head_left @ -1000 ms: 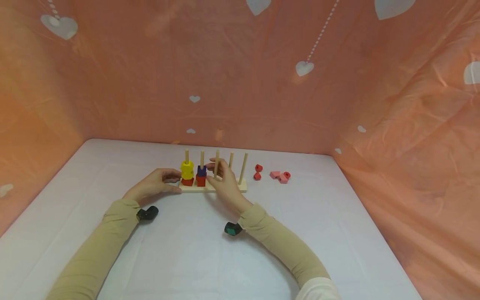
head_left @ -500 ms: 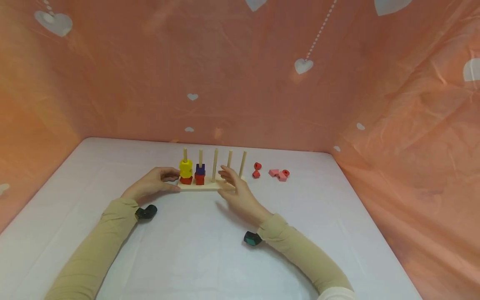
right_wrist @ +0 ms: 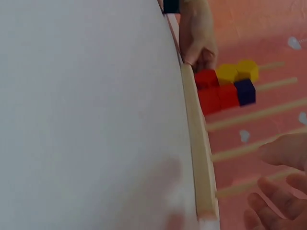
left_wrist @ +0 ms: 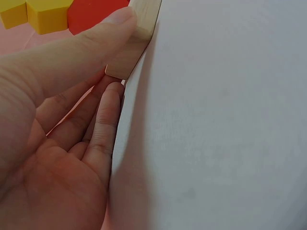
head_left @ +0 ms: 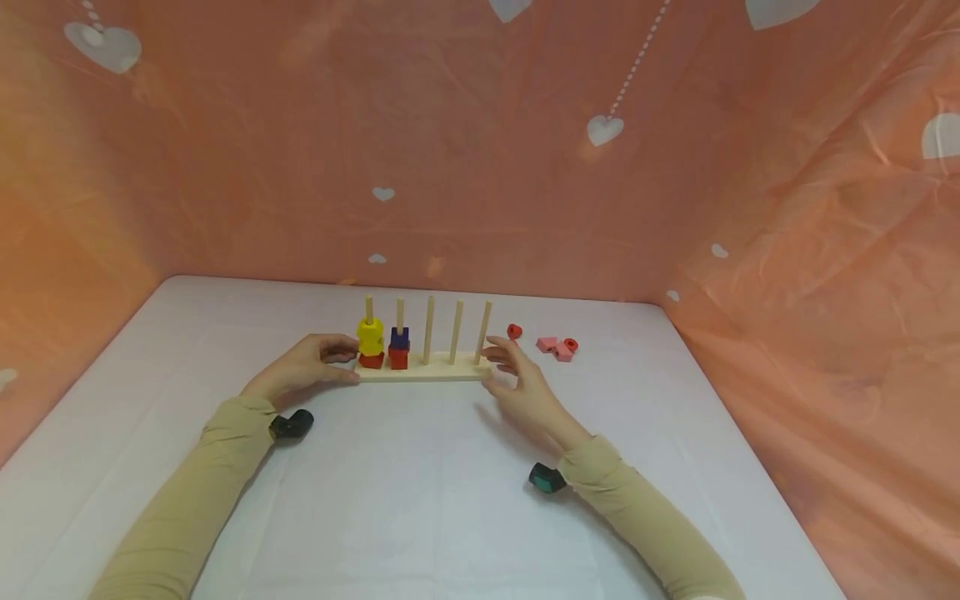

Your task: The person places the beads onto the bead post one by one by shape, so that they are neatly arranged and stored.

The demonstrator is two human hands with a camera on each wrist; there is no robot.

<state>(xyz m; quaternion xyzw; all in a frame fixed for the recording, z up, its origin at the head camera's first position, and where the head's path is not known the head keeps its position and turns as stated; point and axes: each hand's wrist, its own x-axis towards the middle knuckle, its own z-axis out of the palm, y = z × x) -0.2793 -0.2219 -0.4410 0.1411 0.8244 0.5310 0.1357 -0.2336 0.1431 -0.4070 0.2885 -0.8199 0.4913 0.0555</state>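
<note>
A wooden peg stacker (head_left: 420,375) with several upright pegs stands toward the back of the table. Its leftmost peg carries yellow beads (head_left: 371,337) above a red bead (head_left: 371,362); the peg beside it has a dark blue cube (head_left: 400,338) on top of red blocks (right_wrist: 217,98). The remaining pegs are bare. My left hand (head_left: 300,367) grips the base's left end, thumb (left_wrist: 112,28) against its front side and fingers around the end. At the right end hovers my right hand (head_left: 528,392), fingers spread and holding nothing, close by the last peg.
Red and pink beads (head_left: 563,352) lie loose on the white table (head_left: 420,500) right of the stacker, with another red bead (head_left: 514,331) behind my right hand. An orange curtain (head_left: 480,167) printed with hearts rises behind the table.
My right hand has moved away from the second and third pegs, rightward along the stacker to its right end. The left hand has kept its place at the left end.
</note>
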